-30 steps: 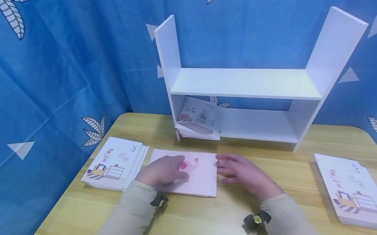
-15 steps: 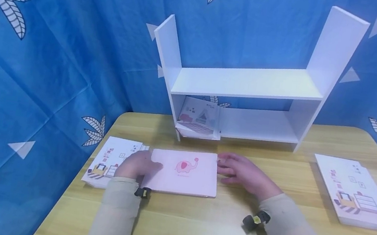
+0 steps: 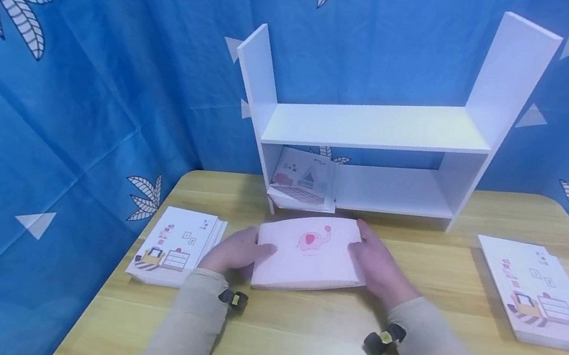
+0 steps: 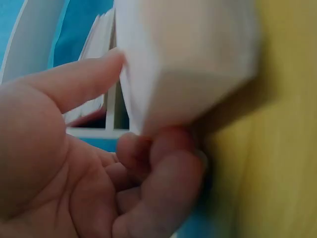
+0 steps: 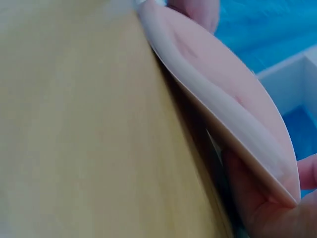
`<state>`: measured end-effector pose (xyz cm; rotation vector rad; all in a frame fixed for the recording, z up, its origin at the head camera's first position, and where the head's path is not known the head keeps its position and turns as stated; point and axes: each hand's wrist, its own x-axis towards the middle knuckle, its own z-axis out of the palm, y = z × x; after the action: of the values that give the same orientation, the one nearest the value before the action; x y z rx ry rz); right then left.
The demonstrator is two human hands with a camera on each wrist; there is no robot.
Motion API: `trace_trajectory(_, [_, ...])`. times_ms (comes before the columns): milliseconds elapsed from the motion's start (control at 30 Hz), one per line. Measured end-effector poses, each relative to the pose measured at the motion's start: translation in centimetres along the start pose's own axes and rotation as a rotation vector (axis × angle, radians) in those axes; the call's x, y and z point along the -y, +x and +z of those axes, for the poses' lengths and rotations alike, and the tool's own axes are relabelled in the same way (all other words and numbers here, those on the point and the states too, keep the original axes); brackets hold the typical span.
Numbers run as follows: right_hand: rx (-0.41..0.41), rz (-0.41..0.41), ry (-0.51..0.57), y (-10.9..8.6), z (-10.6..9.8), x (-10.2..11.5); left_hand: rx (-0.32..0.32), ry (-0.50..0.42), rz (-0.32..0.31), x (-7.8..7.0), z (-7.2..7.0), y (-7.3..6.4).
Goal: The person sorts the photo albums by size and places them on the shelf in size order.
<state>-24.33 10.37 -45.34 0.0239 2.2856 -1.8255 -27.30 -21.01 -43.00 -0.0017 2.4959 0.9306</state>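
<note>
A pink notebook (image 3: 304,268) with an elephant on its cover is held between both hands over the table, slightly bowed. My left hand (image 3: 236,251) grips its left end, thumb on the cover and curled fingers below. The left wrist view shows the thick page block (image 4: 181,96) between that thumb and the fingers. At the right end my right hand (image 3: 377,262) pinches the notebook, thumb on top. In the right wrist view the pink cover (image 5: 247,84) bulges upward and the fingers (image 5: 247,193) reach underneath.
A white two-tier shelf (image 3: 379,124) stands at the back, with picture-covered booklets (image 3: 302,180) leaning in its lower left. Stacks of white booklets lie on the table (image 3: 304,350): a left stack (image 3: 173,247) and a right stack (image 3: 541,295). A blue curtain (image 3: 116,57) hangs behind.
The notebook lay flat on the table; now it is raised, tilted and shifted right. My left hand moved left off the cover, then took the left end. My right hand closed on the right end.
</note>
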Motion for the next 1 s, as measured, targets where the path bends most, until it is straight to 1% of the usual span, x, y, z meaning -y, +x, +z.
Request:
trace_trajectory(100, [-0.009,-0.021,-0.032,0.2,-0.7,-0.2,-0.009,0.003,-0.010,-0.7,0.5,0.0])
trace_trajectory(233, [0.008,-0.023,-0.046,0.2,-1.3,-0.1,-0.012,0.033,-0.015,-1.4,0.5,-0.2])
trace_trajectory(367, [0.045,-0.023,0.012,0.0,-1.6,0.3,0.000,0.041,0.009,-1.6,0.2,-0.3])
trace_trajectory(467, [0.076,-0.030,0.064,-0.1,-1.9,0.7,0.012,0.025,0.015,-1.5,0.0,-0.5])
trace_trajectory(533, [0.094,-0.028,0.122,-0.3,-2.0,1.0,0.023,-0.003,0.002,-1.4,-0.2,-0.6])
trace_trajectory(667, [0.109,-0.002,0.283,-0.4,-2.3,1.7,0.041,-0.069,-0.016,-1.2,-0.3,-0.5])
trace_trajectory(700, [0.113,0.008,0.325,-0.4,-2.3,1.8,0.046,-0.089,-0.011,-1.1,-0.3,-0.4])
trace_trajectory(767, [0.115,0.021,0.370,-0.4,-2.3,2.0,0.055,-0.121,0.008,-0.9,-0.4,-0.3])
trace_trajectory(833, [0.111,0.019,0.372,-0.4,-2.4,2.1,0.061,-0.169,0.034,-0.8,-0.5,-0.2])
trace_trajectory(933, [0.091,-0.001,0.322,-0.5,-2.7,2.3,0.070,-0.264,0.057,-0.6,-0.9,0.0])
trace_trajectory(967, [0.085,-0.004,0.318,-0.5,-2.9,2.4,0.076,-0.304,0.064,-0.6,-1.0,0.0])
trace_trajectory(1000, [0.090,-0.006,0.338,-0.6,-3.0,2.6,0.089,-0.361,0.083,-0.5,-1.1,0.1])
